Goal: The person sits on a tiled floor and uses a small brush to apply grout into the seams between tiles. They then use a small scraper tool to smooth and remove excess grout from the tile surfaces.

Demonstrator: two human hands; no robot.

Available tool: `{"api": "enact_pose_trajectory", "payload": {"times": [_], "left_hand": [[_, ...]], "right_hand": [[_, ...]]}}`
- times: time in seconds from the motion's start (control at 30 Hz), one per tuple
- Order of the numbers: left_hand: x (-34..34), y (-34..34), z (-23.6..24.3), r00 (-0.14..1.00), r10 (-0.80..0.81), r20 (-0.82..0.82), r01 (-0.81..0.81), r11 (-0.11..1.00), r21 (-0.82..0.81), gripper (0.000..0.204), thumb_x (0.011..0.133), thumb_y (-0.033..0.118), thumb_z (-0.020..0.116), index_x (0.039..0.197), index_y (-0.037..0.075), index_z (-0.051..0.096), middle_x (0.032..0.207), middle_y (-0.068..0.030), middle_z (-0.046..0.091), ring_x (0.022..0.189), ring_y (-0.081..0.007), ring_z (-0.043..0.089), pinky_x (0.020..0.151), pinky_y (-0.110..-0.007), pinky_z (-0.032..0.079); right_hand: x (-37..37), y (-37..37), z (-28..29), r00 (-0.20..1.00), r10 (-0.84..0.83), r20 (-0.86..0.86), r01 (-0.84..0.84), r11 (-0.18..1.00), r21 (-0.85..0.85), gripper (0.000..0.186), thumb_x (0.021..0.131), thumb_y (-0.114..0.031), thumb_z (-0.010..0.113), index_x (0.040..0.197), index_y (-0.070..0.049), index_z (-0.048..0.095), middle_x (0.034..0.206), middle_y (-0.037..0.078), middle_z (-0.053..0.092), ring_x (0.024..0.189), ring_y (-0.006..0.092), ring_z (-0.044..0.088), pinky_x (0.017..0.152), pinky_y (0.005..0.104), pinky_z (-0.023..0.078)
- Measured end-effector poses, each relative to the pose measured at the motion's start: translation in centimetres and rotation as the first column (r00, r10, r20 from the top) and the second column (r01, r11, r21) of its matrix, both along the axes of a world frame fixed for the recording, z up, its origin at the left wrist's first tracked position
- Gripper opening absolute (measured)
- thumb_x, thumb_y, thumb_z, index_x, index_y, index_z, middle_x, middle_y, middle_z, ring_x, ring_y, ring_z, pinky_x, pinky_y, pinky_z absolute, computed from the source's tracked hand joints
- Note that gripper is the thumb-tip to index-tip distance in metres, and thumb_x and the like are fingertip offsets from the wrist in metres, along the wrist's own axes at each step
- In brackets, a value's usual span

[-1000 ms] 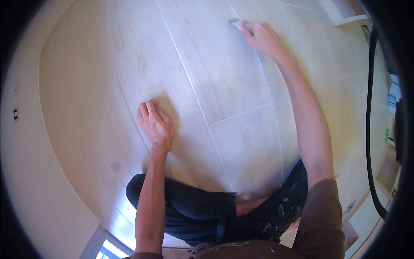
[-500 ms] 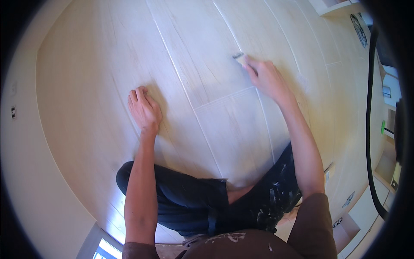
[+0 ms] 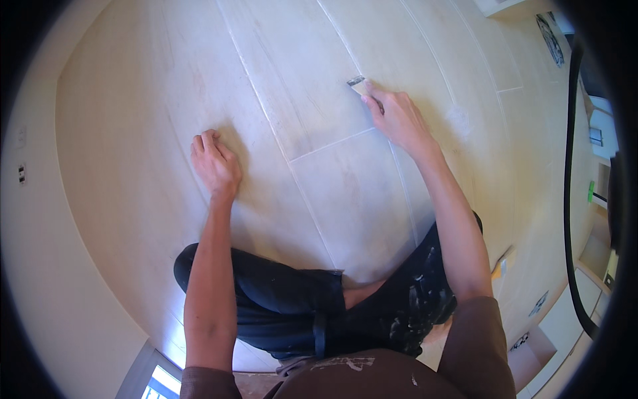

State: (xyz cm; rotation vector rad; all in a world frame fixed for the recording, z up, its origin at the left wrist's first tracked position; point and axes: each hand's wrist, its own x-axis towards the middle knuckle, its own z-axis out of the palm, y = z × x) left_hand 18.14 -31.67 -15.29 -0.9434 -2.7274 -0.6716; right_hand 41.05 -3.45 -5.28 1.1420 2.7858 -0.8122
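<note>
A putty knife (image 3: 359,86) with a pale handle and a dark, smeared blade is gripped in my right hand (image 3: 397,120). Its blade is low over the wood-look tile floor (image 3: 332,199), close to a long white joint line; whether the edge touches the tile, I cannot tell. My left hand (image 3: 216,163) rests on the floor to the left, fingers curled into a loose fist with nothing showing in them. Between the hands run two long joints and a short cross joint (image 3: 332,145).
My crossed legs in dark, paint-spotted trousers (image 3: 286,292) are on the floor in front. Another flat tool with a yellow part (image 3: 500,268) lies beyond my right knee. A black cable (image 3: 570,173) hangs at the right, before open cabinets. A white wall (image 3: 40,233) stands left.
My right hand has drawn the putty knife slightly left in the picture, and its blade now shows more plainly. My left hand stays on the floor. The whole view has shifted a little.
</note>
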Motion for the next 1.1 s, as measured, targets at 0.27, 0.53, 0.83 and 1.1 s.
{"api": "enact_pose_trajectory", "payload": {"times": [0.27,0.53,0.83,1.1], "left_hand": [[0.3,0.2,0.2,1.0,0.029,-0.006,-0.029,0.999,-0.029,0.017,0.094,-0.001,0.051,0.106,0.003,0.063,0.101,-0.0159,0.063,0.098,-0.0375,0.06,0.086,-0.05,0.046],[0.1,-0.1,-0.1,0.998,0.042,0.039,-0.04,0.998,-0.052,0.02,0.093,0.002,0.052,0.109,0.007,0.063,0.106,-0.0126,0.061,0.101,-0.0339,0.058,0.091,-0.047,0.045],[0.2,0.2,0.4,0.999,0.021,0.031,-0.019,0.998,-0.057,0.018,0.091,0.002,0.054,0.106,0.006,0.063,0.103,-0.0136,0.061,0.099,-0.0352,0.057,0.088,-0.047,0.044],[0.5,0.3,0.8,0.999,0.019,0.049,-0.019,1.0,0.01,0.019,0.089,-0.003,0.052,0.103,0.003,0.062,0.099,-0.0162,0.06,0.097,-0.0372,0.058,0.085,-0.049,0.044]], "right_hand": [[1.4,-0.7,-2.6,0.994,0.02,-0.109,-0.006,0.992,0.127,0.037,0.105,-0.027,0.061,0.133,-0.005,0.069,0.075,0.027,0.066,0.067,0.0442,0.065,0.069,0.0496,0.053],[-9.1,6.0,-3.1,0.991,0.083,-0.107,-0.068,0.989,0.132,0.032,0.104,-0.029,0.061,0.12,-0.003,0.071,0.087,0.03,0.07,0.082,0.0472,0.07,0.076,0.0544,0.055],[-7.3,5.2,-3.4,0.997,0.024,-0.073,-0.019,0.998,0.067,0.03,0.104,-0.029,0.059,0.117,-0.006,0.073,0.092,0.029,0.072,0.093,0.0487,0.07,0.083,0.0565,0.056],[-17.9,12.2,-4.7,0.997,0.065,-0.034,-0.061,0.993,0.099,0.029,0.102,-0.029,0.06,0.111,-0.006,0.075,0.101,0.027,0.074,0.098,0.0471,0.071,0.087,0.0557,0.056]]}}
